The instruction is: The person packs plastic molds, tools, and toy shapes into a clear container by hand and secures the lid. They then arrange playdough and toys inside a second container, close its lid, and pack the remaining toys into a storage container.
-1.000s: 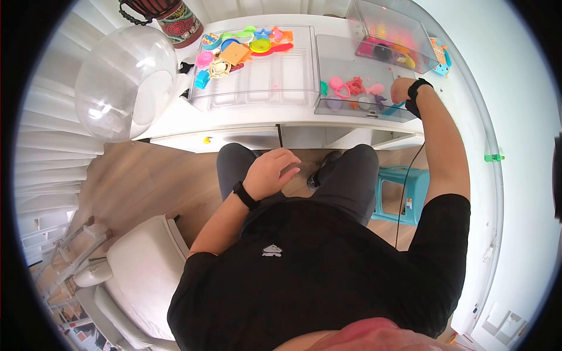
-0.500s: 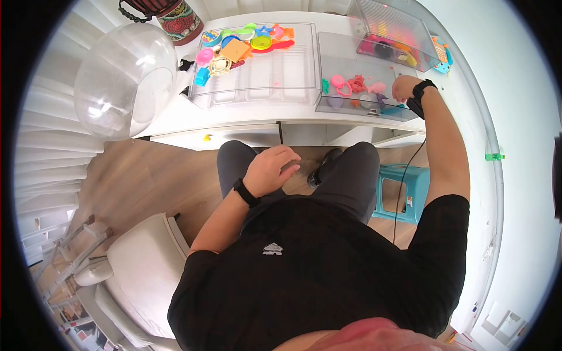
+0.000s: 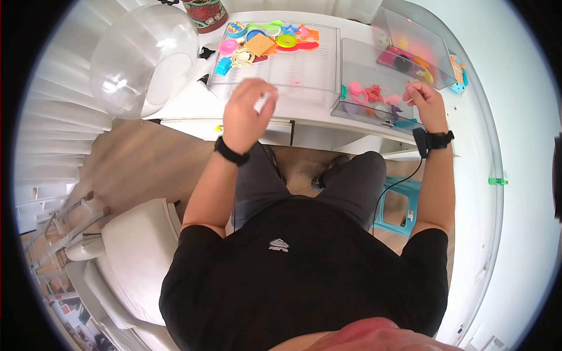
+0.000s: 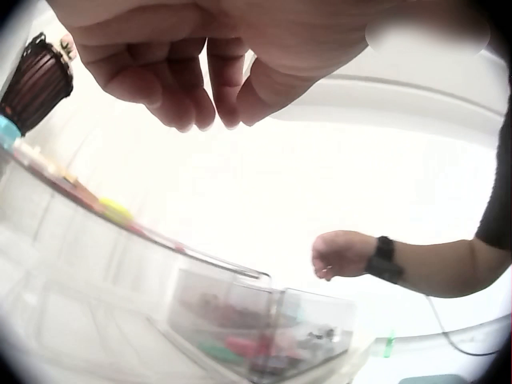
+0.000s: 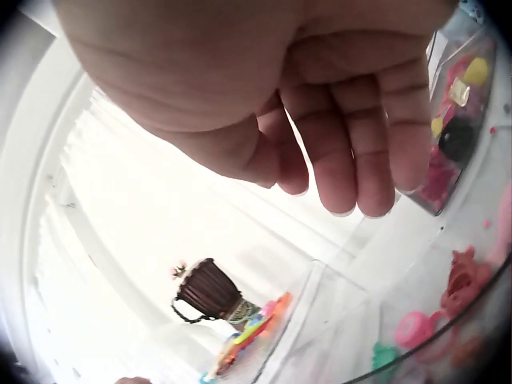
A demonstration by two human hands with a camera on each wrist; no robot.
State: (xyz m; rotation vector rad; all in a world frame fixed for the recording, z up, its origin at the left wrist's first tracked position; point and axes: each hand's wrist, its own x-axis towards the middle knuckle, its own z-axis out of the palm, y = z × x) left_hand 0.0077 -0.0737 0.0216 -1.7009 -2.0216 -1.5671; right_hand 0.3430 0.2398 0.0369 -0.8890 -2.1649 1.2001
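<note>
My left hand (image 3: pixel 249 114) is raised at the table's front edge, before the left clear tray (image 3: pixel 298 99); in the left wrist view its fingers (image 4: pixel 188 104) bend loosely with nothing between them. The tray's back left bears several colourful toy pieces, among them a tan square (image 3: pixel 260 44) and a yellow-green round piece (image 3: pixel 286 41). At the right end of the grey clear bin (image 3: pixel 366 64) is my right hand (image 3: pixel 427 105), loosely bent; the right wrist view shows nothing in its fingers (image 5: pixel 372 172). Pink, red, green and purple pieces lie in that bin, including a red figure (image 3: pixel 373 92).
A second clear box (image 3: pixel 410 35) with bright items stands at the back right, beside a blue toy (image 3: pixel 458 76). At left are a large transparent globe (image 3: pixel 137 58) and a drum (image 3: pixel 205 13). A teal stool (image 3: pixel 414 207) and cream chair (image 3: pixel 137 251) stand below.
My left hand has risen from over my lap to the table's front edge. The right hand has shifted slightly right, its fingers turned up from the bin. The view has shifted too.
</note>
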